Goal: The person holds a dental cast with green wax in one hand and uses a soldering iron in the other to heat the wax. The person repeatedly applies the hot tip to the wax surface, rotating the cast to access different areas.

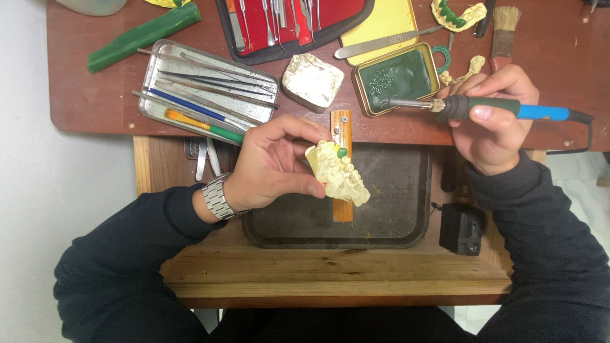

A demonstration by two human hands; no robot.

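My left hand point(274, 162) holds a pale yellow plaster dental cast point(337, 173) with a small green wax spot on it, above a dark tray point(394, 209). A metal watch sits on that wrist. My right hand point(492, 124) grips an electric wax tool point(502, 109) with a green and blue handle. The tool's metal tip reaches into an open tin of green wax point(397, 77) on the red-brown desk.
A metal tray of instruments point(203, 89) lies at the left, beside a green wax stick point(145, 35). Behind are a red case of tools point(286, 25), a plaster block point(311, 81), a brush point(504, 28), more casts point(457, 14). A wooden peg point(342, 127) and black box point(462, 228) sit near.
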